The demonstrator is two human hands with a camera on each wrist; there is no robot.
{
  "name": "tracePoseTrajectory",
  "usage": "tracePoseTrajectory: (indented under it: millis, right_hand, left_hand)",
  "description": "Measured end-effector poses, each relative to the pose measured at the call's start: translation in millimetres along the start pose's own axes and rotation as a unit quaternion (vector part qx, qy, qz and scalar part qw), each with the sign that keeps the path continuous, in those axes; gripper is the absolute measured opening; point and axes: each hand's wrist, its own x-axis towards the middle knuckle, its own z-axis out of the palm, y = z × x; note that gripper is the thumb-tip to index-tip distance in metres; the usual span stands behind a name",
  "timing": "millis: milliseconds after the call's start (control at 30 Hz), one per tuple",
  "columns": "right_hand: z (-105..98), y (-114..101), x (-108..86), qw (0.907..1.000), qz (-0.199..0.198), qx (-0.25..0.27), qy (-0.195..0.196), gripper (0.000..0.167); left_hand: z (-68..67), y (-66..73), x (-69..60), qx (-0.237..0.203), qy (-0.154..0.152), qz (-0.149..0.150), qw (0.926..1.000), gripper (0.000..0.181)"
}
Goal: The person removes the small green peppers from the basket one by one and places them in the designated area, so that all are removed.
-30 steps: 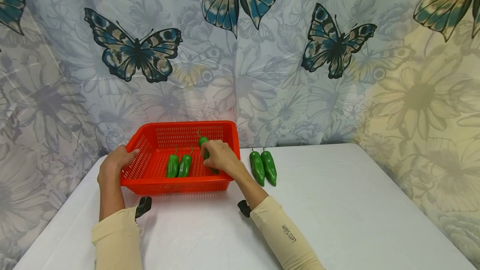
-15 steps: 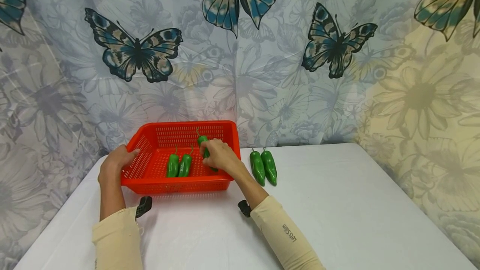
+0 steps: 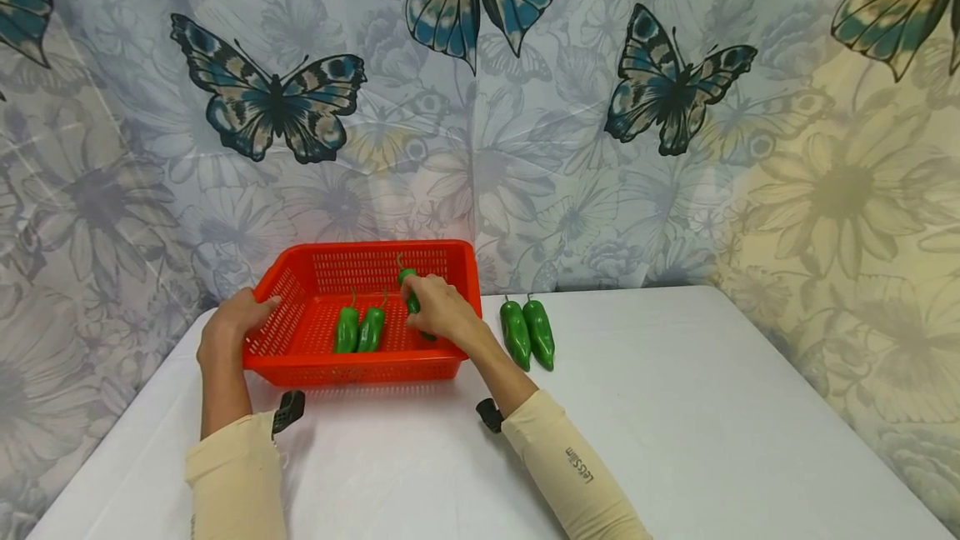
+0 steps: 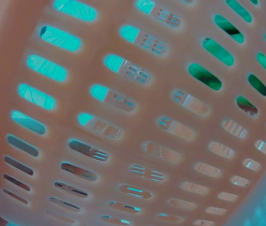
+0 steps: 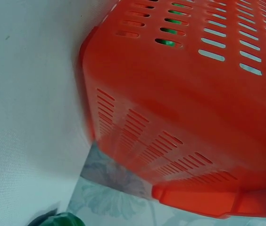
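At the left end of a red plastic basket (image 3: pixel 360 361), my left hand (image 3: pixel 234 325) grips the rim, thumb over the edge. My right hand (image 3: pixel 442 307) reaches over the basket's right side and pinches a green pepper (image 3: pixel 413 302), stem pointing up and away; the fingers partly cover it. Whether its lower end touches the basket floor, I cannot tell. Two more green peppers (image 3: pixel 347 330) lie side by side inside. The left wrist view is filled by the slotted basket wall (image 4: pixel 137 132). In the right wrist view the basket's outer side (image 5: pixel 170 113) hides the hand.
Right of the basket, two green peppers (image 3: pixel 515 335) lie together on the white table (image 3: pixel 675 407). Part of a green pepper (image 5: pixel 63 220) shows at the bottom of the right wrist view. A butterfly-patterned cloth (image 3: pixel 525 190) hangs close behind the table.
My right hand has raised the pinched pepper very slightly within the basket. My left hand keeps its grip on the rim, and the other peppers lie as before.
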Motion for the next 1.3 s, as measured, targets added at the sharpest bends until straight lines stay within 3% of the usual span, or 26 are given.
tracePoseTrajectory:
  millis: [333, 733, 900, 1067, 1200, 1300]
  right_hand:
    - [-0.6, 3.2, 0.0, 0.9994, -0.012, 0.021, 0.026, 0.041]
    - [0.1, 0.8, 2.7, 0.9965, 0.037, 0.065, 0.038, 0.098]
    - [-2.2, 0.6, 5.0, 0.9959, 0.050, 0.065, 0.037, 0.085]
    - [-3.9, 2.0, 6.3, 0.9971, 0.028, 0.060, 0.035, 0.064]
    - [-6.3, 2.7, 5.1, 0.9959, 0.031, 0.074, 0.041, 0.065]
    - [-8.8, 3.0, 4.0, 0.9942, 0.037, 0.087, 0.052, 0.056]
  left_hand:
    - [0.3, 0.3, 0.0, 0.007, -0.001, -0.001, 1.0000, 0.072]
    - [0.8, -1.3, -1.5, 0.001, -0.001, -0.006, 1.0000, 0.072]
    - [-0.5, -0.1, -0.5, 0.003, -0.002, -0.002, 1.0000, 0.072]
    - [-0.5, 0.8, 0.5, 0.002, -0.001, -0.005, 1.0000, 0.072]
    - [-0.7, 1.2, 0.8, 0.005, 0.002, -0.008, 1.0000, 0.072]
    - [-0.4, 1.6, 0.1, 0.004, 0.004, -0.006, 1.0000, 0.072]
